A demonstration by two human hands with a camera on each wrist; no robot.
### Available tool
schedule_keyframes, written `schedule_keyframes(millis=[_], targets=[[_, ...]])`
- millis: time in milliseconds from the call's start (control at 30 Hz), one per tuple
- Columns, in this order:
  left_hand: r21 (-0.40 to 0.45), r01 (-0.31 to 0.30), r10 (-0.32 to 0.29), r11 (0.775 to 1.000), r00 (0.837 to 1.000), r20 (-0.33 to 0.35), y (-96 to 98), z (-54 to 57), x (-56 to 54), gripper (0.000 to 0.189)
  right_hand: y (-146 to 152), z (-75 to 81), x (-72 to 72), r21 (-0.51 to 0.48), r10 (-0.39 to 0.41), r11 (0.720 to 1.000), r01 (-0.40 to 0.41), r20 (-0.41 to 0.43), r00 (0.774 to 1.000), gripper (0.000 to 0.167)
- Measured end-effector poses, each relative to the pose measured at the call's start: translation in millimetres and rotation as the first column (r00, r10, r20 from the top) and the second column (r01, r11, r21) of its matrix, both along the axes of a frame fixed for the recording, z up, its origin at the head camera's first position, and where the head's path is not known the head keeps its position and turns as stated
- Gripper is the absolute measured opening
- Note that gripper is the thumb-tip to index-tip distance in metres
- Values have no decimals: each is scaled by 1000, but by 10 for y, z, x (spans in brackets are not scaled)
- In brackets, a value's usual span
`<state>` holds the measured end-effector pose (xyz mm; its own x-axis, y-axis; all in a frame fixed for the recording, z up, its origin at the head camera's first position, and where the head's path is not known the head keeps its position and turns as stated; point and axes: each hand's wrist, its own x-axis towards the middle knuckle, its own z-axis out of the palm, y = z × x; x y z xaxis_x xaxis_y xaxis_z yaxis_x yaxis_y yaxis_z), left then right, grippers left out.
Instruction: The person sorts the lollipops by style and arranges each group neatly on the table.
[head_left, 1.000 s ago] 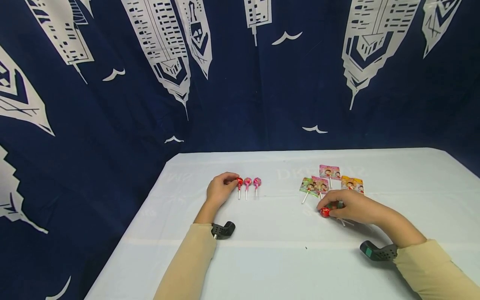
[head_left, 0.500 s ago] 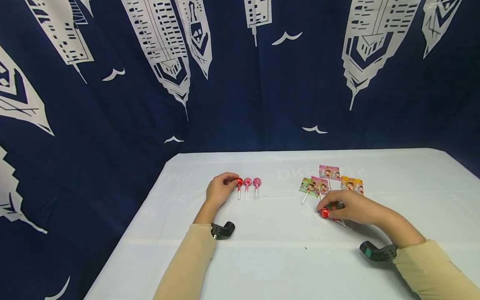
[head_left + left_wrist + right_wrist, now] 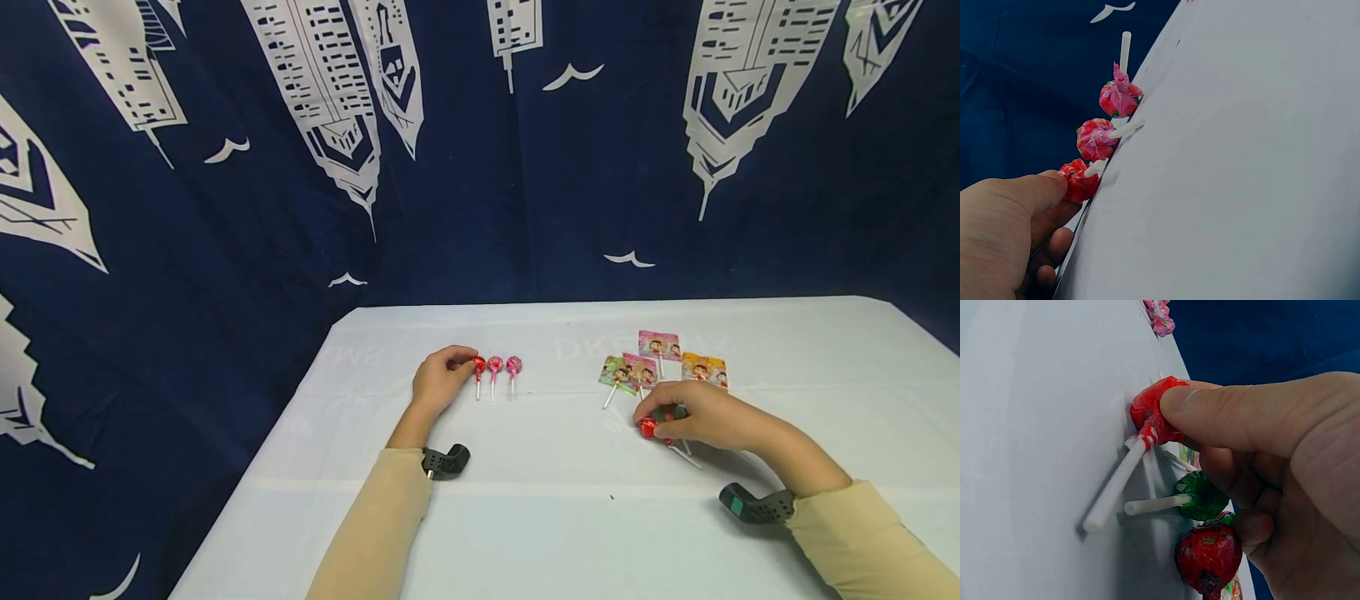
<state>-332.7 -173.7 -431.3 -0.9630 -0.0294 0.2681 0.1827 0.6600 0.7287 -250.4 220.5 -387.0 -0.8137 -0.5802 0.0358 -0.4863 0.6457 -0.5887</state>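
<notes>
With thumb and fingers, my left hand (image 3: 441, 383) pinches the head of a red lollipop (image 3: 1082, 187) at the left end of a short row. Two pink lollipops, a middle one (image 3: 1095, 139) and an end one (image 3: 1119, 99), lie beside it, sticks toward me in the head view. On the right, my right hand (image 3: 701, 410) pinches another red lollipop (image 3: 1150, 406) by its wrapped head, its white stick pointing down and left in the right wrist view. Under that palm lie a green lollipop (image 3: 1202, 497) and a dark red lollipop (image 3: 1209, 559), mostly hidden in the head view.
Beyond the right hand lie flat-packed lollipops: a green packet (image 3: 615, 370), a pink packet (image 3: 642, 368), another pink packet (image 3: 659, 343) and an orange packet (image 3: 705, 368). All rest on a white-covered table (image 3: 525, 517). A dark blue patterned curtain (image 3: 480, 208) hangs behind it.
The red lollipop in my right hand has shifted slightly left and toward me, and its stick now shows further out below the hand. My left hand stays in place.
</notes>
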Motion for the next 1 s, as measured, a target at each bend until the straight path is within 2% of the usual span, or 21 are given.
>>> schedule_keyframes(millis=[400, 733, 1000], targets=[[2, 4, -4, 1000, 1000, -11, -11, -20, -17, 18, -6, -2, -6, -15, 14, 1000, -14, -7, 1000, 21], [11, 5, -5, 1000, 1000, 0, -10, -6, -16, 18, -23, 7, 13, -54, 17, 998, -16, 27, 999, 22], [-8, -2, 2, 1000, 1000, -7, -6, -15, -22, 17, -64, 7, 37, -106, 8, 994, -8, 2, 1000, 21]])
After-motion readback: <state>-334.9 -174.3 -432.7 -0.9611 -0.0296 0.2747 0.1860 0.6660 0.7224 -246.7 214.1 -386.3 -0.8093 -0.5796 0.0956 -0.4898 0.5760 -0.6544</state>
